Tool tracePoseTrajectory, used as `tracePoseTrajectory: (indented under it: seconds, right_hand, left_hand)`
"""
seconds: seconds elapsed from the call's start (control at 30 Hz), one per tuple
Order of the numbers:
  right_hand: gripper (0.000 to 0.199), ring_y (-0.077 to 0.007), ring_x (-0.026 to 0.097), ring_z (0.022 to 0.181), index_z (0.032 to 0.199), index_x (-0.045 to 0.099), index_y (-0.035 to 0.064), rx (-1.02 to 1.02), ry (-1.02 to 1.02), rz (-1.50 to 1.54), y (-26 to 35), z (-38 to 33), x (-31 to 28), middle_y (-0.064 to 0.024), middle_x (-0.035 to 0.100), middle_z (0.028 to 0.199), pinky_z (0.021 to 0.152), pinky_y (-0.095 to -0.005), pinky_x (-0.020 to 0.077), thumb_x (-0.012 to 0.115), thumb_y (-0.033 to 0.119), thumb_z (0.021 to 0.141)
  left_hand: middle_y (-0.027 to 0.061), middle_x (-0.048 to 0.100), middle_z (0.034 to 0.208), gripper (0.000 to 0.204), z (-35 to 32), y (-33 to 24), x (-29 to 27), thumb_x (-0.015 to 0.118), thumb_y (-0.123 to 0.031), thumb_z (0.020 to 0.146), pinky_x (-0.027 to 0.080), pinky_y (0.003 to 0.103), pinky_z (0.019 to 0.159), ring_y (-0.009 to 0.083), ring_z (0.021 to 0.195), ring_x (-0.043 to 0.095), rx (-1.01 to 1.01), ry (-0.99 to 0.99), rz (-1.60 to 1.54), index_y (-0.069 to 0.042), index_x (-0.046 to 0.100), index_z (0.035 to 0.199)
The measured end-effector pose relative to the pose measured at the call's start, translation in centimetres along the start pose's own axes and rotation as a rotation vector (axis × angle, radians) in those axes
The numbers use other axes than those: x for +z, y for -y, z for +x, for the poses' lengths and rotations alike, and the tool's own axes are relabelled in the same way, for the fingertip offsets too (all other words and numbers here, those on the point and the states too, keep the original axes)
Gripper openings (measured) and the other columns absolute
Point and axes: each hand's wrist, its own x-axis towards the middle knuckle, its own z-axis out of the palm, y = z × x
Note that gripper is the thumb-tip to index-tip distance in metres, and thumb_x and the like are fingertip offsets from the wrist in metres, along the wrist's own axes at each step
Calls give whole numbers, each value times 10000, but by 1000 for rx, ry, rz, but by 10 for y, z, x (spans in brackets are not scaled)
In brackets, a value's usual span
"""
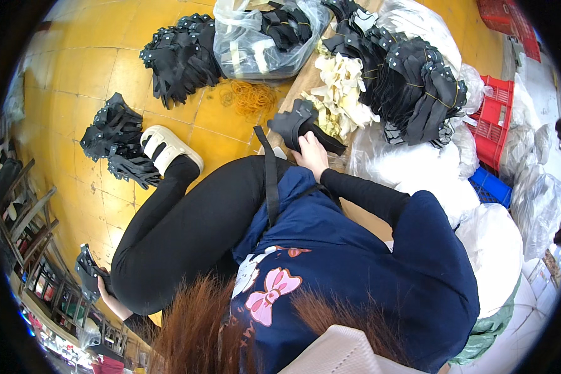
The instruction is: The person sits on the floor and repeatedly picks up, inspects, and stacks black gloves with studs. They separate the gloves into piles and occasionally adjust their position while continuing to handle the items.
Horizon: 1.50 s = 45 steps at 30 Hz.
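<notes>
On the far left, beside my bent knee, my left hand [111, 302] is closed on a small bundle of black straps [88, 272] with pale dots. Near the middle, my right hand [312, 154] grips a stack of black fabric straps [295, 121] over the edge of a board; its fingertips are partly hidden. Cream fabric pieces [339, 87] lie just beyond this hand. Past them are several large banded bundles of black straps [421, 87]. A loose heap of orange-yellow rubber bands [252, 98] rests on the floor nearby.
More black bundles lie on the yellow tiled floor [100, 71], near my sandal [171, 148] and beside a clear plastic bag [246, 53]. At right are a red crate [493, 118], a blue crate [490, 187] and white plastic sacks [492, 249]. Wooden racks [34, 218] line the left.
</notes>
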Motion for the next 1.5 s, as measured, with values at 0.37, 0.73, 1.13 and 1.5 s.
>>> tracePoseTrajectory:
  seconds: [0.37, 0.73, 1.13, 1.5]
  right_hand:
    - [566, -329, 433, 1122, 1179, 489, 103, -38, -247, -122, -31, -18, -50, -141, 445, 1193, 925, -450, 343, 765, 211, 696]
    - [540, -332, 591, 1012, 1214, 522, 18, 156, -10, 26, -49, 31, -106, -187, 600, 1096, 869, -371, 464, 681, 234, 745]
    - [692, -349, 234, 1392, 1460, 292, 153, -397, 625, 591, 56, -34, -92, -205, 241, 1496, 1135, -404, 212, 597, 243, 846]
    - [202, -64, 562, 890, 1045, 622, 13, 129, 971, 863, 7, -27, -133, -4, 636, 935, 822, -227, 444, 630, 131, 882]
  left_hand:
    - [62, 649, 960, 302, 12, -1, -12, 567, -251, 911, 461, 264, 803, 164, 859, 609, 68, 56, 39, -11, 632, 1082]
    - [45, 618, 869, 286, 12, 2, -18, 537, -240, 934, 460, 257, 764, 142, 777, 591, 155, 74, 73, 4, 618, 1061]
    - [65, 630, 874, 277, 10, -2, -18, 529, -226, 938, 479, 254, 748, 149, 779, 606, 163, 232, 0, -4, 580, 1095]
    - [77, 620, 913, 267, -1, -1, -21, 528, -219, 939, 477, 264, 771, 154, 837, 591, 240, 190, -27, -12, 563, 1104]
